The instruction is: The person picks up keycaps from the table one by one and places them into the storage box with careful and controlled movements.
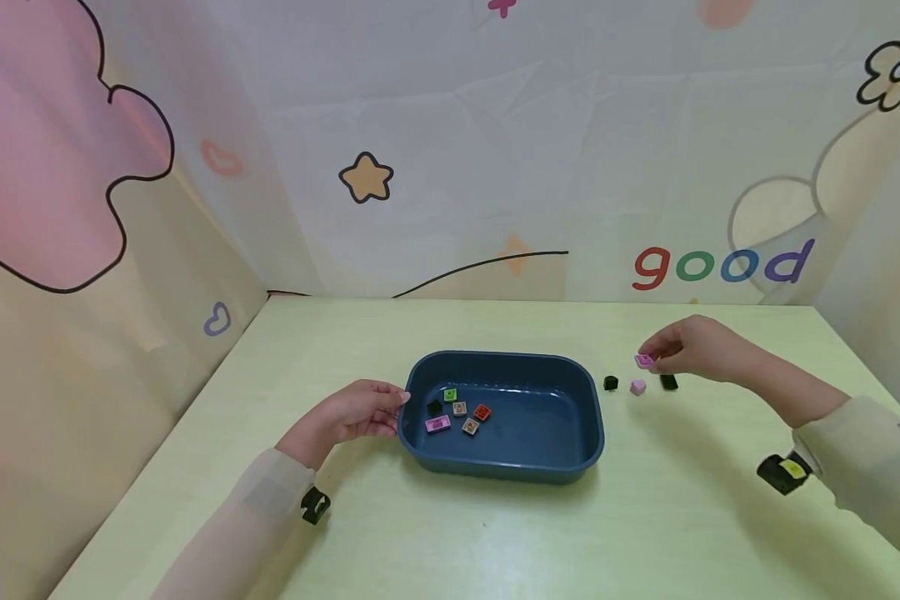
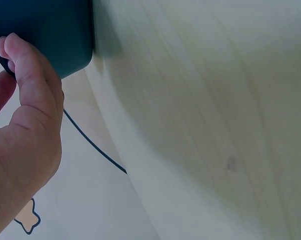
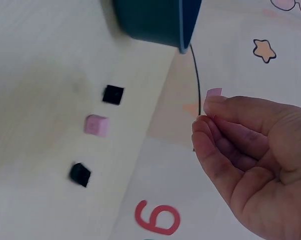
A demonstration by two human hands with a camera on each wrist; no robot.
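My R fingers were clamped on a pink cap, tray lying L, long axis L–R, L fingers gripping its L end.

A broad, pale yellow-green table with a smooth top was shown, faint streaks of grain being seen across it in the left wrist view. Near its middle a dark blue, glossy rectangular tray with rounded corners was borne, its long sides laid roughly parallel to the table's back edge. Just beyond the tray's right end, three small pieces were spread in a loose row, each set apart from the next: a small black block nearest the tray, a small pale pink block in the middle, and a second black block farthest out. In front of the tray, the tabletop was marked by a small dark spot, and soft shadows were cast on both sides.
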